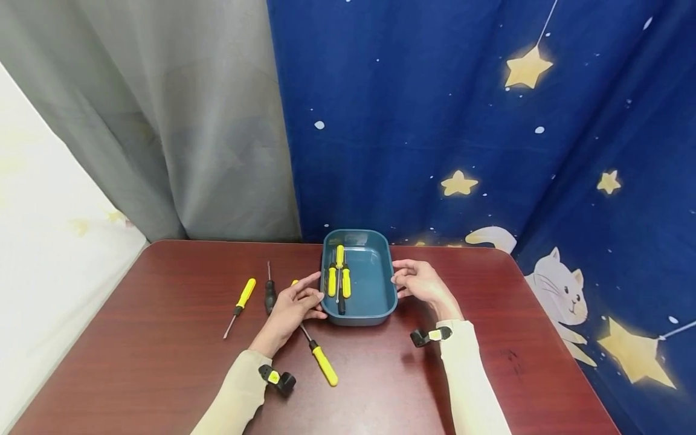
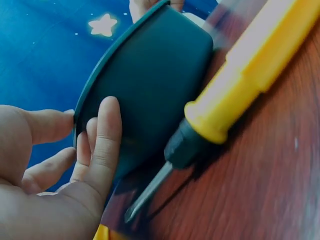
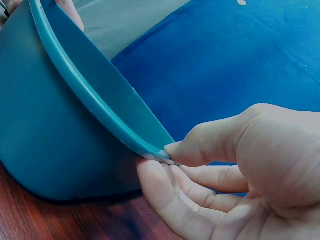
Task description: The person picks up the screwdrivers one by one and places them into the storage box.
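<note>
Nearest, a yellow screwdriver [image 1: 324, 364] is lying on the bench [image 1: 380, 386], its shaft pointing away, towards the left hand [image 1: 290, 311]. That hand is pinching the tray [image 1: 364, 321] by its left rim, the fingers nearly together with only the thin edge between them. The right hand [image 1: 424, 284] is pinching the opposite rim just as narrowly, thumb against fingertips; gripping both sides is probably keeping the tray steady and level on the bench. Inside, four screwdrivers [image 1: 346, 284] are resting lengthwise near the left wall, likely since they fit better that way. Further left, a black screwdriver [image 1: 270, 297] and another yellow one [image 1: 246, 293] are lying loose. Behind, curtains [image 1: 380, 121] are hanging.
</note>
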A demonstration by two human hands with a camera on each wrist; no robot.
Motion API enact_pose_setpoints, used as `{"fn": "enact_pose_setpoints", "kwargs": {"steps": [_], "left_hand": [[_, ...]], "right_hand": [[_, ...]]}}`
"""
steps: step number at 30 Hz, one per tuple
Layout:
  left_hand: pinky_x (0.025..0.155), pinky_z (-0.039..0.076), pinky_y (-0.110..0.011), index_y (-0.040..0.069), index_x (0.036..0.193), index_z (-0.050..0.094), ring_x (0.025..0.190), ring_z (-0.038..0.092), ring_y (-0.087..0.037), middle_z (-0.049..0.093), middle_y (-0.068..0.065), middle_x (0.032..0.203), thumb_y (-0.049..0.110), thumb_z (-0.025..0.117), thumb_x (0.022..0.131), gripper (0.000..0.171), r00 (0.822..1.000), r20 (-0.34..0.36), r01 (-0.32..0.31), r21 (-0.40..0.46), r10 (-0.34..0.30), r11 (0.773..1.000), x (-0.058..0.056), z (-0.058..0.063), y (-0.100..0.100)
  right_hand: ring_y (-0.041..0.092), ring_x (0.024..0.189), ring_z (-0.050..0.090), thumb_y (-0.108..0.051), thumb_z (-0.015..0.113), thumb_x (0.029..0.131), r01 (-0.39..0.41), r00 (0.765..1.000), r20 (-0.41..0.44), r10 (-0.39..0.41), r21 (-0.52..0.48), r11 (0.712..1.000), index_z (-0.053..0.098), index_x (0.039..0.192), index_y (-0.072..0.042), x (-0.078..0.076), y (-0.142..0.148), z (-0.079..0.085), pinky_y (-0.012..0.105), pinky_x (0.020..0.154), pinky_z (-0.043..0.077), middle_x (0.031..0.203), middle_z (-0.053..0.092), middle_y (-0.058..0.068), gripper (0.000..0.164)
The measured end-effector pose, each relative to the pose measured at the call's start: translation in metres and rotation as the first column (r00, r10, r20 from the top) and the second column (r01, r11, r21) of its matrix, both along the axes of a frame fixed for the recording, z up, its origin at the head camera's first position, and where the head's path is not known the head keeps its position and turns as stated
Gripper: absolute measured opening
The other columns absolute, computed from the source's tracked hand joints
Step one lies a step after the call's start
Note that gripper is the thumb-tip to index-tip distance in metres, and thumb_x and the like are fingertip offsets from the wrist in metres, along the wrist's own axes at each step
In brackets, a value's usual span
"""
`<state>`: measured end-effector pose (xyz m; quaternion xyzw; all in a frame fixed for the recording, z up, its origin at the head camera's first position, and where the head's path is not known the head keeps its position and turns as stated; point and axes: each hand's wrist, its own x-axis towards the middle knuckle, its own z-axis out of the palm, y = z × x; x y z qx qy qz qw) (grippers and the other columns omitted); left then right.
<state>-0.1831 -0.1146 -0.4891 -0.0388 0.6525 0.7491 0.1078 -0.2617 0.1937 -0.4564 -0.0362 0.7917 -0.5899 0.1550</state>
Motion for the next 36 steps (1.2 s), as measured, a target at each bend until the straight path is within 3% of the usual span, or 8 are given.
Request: {"fn": "enact_pose_setpoints", "kwargs": {"steps": [4,8,15,21,26,32,36], "left_hand": [[0.08,0.066,-0.037,0.021,0.15,0.051,0.085,0.068,-0.018,0.065,-0.019,0.112,0.011,0.065,0.101,0.052,0.999,-0.034,0.011,-0.079,-0.014,0.997,0.001,0.003,-0.005],[0.078,0.066,-0.036,0.017,0.149,0.053,0.089,0.07,-0.024,0.067,-0.017,0.109,0.015,0.067,0.1,0.05,0.997,-0.077,-0.018,-0.173,0.005,0.985,0.0,0.007,-0.012],[0.082,0.065,-0.035,0.015,0.148,0.054,0.101,0.07,-0.034,0.066,-0.017,0.114,0.021,0.067,0.1,0.05,0.984,-0.174,-0.033,-0.356,-0.032,0.934,0.0,0.016,-0.023],[0.077,0.059,-0.028,0.025,0.144,0.058,0.101,0.067,-0.025,0.066,-0.008,0.112,0.032,0.071,0.098,0.048,0.968,-0.241,-0.07,-0.534,-0.073,0.843,-0.001,0.022,-0.033],[0.081,0.06,-0.026,0.021,0.144,0.058,0.1,0.068,-0.022,0.067,-0.008,0.113,0.027,0.073,0.097,0.049,0.939,-0.318,-0.113,-0.645,-0.13,0.756,-0.001,0.024,-0.043],[0.093,0.062,-0.044,0.012,0.145,0.056,0.108,0.071,-0.031,0.064,-0.016,0.122,0.023,0.072,0.097,0.052,0.912,-0.352,-0.12,-0.721,-0.211,0.682,-0.003,0.025,-0.054],[0.103,0.054,-0.057,0.01,0.144,0.058,0.13,0.058,-0.044,0.063,-0.02,0.133,0.022,0.072,0.096,0.051,0.884,-0.394,-0.177,-0.781,-0.251,0.599,-0.004,0.023,-0.064]], "right_hand": [[0.016,0.078,0.068,0.005,0.06,0.095,0.011,1.0,0.007,-0.011,0.004,1.0,0.053,0.141,0.008,0.0,-0.001,0.0,0.034,0.068,0.065,0.105,0.071,0.024,0.046],[0.016,0.076,0.067,0.005,0.058,0.096,-0.003,1.0,0.001,0.003,-0.009,1.0,0.052,0.141,0.009,0.0,-0.002,-0.001,0.034,0.068,0.065,0.108,0.07,0.026,0.046],[0.015,0.075,0.067,0.006,0.061,0.094,0.008,1.0,0.001,-0.008,-0.012,1.0,0.052,0.141,0.009,0.001,-0.003,0.001,0.039,0.071,0.066,0.106,0.071,0.025,0.047],[0.017,0.075,0.068,0.006,0.06,0.095,0.012,1.0,-0.001,-0.012,-0.01,1.0,0.053,0.141,0.008,0.002,-0.005,0.001,0.036,0.068,0.066,0.108,0.07,0.027,0.047],[0.016,0.073,0.066,0.009,0.062,0.091,0.023,1.0,0.003,-0.023,-0.015,1.0,0.054,0.139,0.008,0.001,-0.006,0.0,0.032,0.064,0.065,0.102,0.071,0.024,0.048],[0.016,0.074,0.066,0.009,0.061,0.091,0.024,1.0,0.006,-0.023,-0.017,1.0,0.054,0.14,0.008,0.002,-0.006,-0.001,0.033,0.064,0.065,0.1,0.071,0.021,0.05],[0.016,0.075,0.066,0.008,0.062,0.091,0.024,1.0,-0.001,-0.024,-0.017,1.0,0.053,0.14,0.008,0.003,-0.004,-0.001,0.034,0.065,0.065,0.104,0.07,0.025,0.05]]}}
